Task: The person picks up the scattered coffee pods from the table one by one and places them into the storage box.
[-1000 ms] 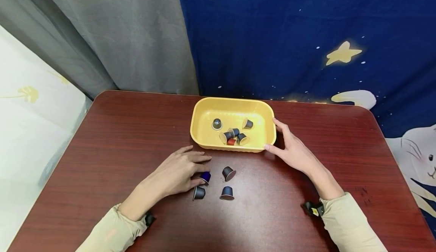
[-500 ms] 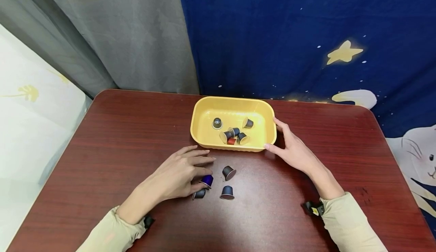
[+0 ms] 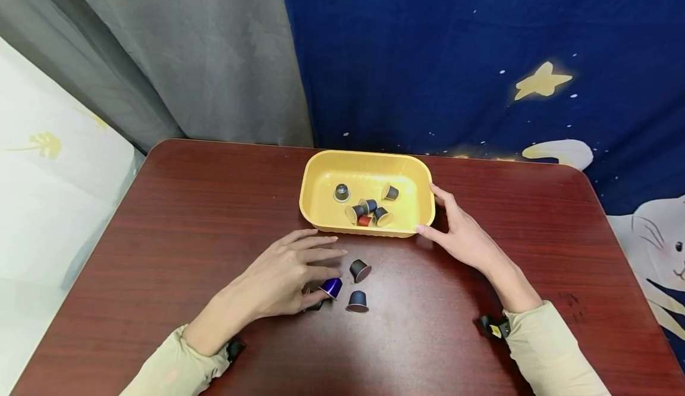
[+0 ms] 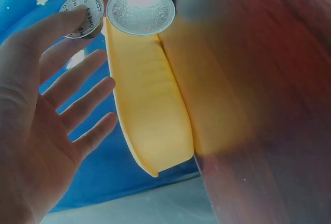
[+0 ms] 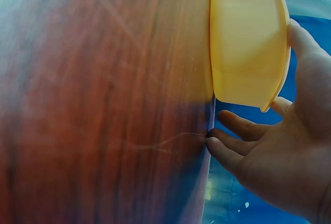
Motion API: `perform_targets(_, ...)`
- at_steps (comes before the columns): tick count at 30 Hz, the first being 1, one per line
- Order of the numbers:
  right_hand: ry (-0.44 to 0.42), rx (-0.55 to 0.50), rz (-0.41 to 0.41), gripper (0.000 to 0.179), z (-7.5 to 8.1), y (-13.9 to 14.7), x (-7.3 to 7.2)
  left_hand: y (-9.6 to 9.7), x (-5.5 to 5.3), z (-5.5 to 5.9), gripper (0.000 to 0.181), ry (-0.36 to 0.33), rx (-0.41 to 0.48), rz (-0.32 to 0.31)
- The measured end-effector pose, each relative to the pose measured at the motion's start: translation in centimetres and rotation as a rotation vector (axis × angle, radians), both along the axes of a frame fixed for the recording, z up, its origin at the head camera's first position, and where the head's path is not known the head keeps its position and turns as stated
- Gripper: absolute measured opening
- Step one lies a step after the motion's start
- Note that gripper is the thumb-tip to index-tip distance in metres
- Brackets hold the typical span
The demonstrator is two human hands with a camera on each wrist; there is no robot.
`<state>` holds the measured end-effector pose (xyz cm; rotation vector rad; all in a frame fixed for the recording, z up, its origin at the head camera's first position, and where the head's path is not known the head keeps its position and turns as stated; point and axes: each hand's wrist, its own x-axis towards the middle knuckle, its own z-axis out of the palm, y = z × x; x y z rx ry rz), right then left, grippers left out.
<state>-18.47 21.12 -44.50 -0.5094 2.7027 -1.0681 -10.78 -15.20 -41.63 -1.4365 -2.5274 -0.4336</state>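
My left hand (image 3: 283,271) pinches a shiny purple coffee capsule (image 3: 332,288) between thumb and index finger, just over the table. In the left wrist view the thumb lies on the capsule's printed lid (image 4: 96,9), while the other fingers spread out. A dark capsule (image 3: 314,305) is partly hidden beneath that thumb. To its right lie a brown-black capsule (image 3: 360,270) and a dark blue one (image 3: 357,302). My right hand (image 3: 462,238) holds the right end of a yellow tray (image 3: 369,161), thumb on the front rim and index finger on the side rim.
Inside the tray are several capsules, mostly dark, including a red one (image 3: 366,221) and a grey-black one (image 3: 341,192) standing on its lid. The tray sits near the back edge of the reddish-brown table (image 3: 214,194), before grey and blue curtains (image 3: 455,57).
My left hand has shifted slightly right with the purple capsule, which now shows more clearly and covers more of the dark one below. The right hand and tray have stayed in place.
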Motion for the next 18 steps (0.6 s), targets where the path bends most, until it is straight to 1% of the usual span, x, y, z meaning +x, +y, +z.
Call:
perform_targets(8, 0.008, 0.002, -0.003, 0.091, 0.0, 0.0, 0.0, 0.2, 0.1, 0.5, 0.033, 0.022, 0.049, -0.032)
perform_targets(11, 0.005, 0.001, -0.004, 0.092, 0.0, 0.0, 0.0, 0.4, 0.0, 0.9, 0.031, 0.030, 0.065, -0.041)
perform_targets(18, -0.005, 0.000, -0.004, 0.091, 0.0, 0.0, 0.0, 0.4, -0.5, 1.5, 0.028, 0.072, 0.052, -0.048)
